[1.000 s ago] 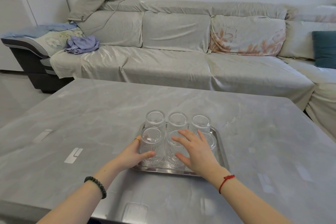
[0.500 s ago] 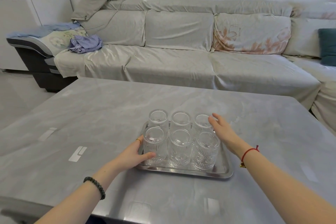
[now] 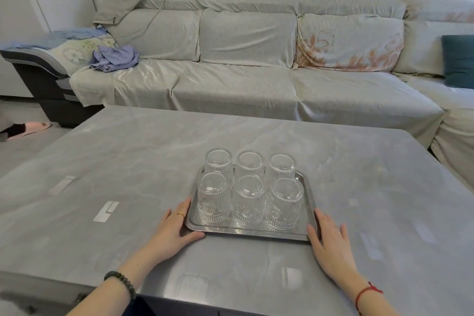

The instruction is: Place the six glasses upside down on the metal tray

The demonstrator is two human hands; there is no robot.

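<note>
While six ribbed glasses (image 3: 248,187) stand upside down in two rows on the metal tray (image 3: 252,233) on the grey table (image 3: 128,161), the left hand (image 3: 174,228) and right hand (image 3: 329,241) lie flat against its near corners, fingers loosely spread, gripping nothing

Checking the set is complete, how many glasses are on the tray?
6, all upside down on the metal tray: back row left, middle, right; front row left, middle, right. None hidden.
</note>
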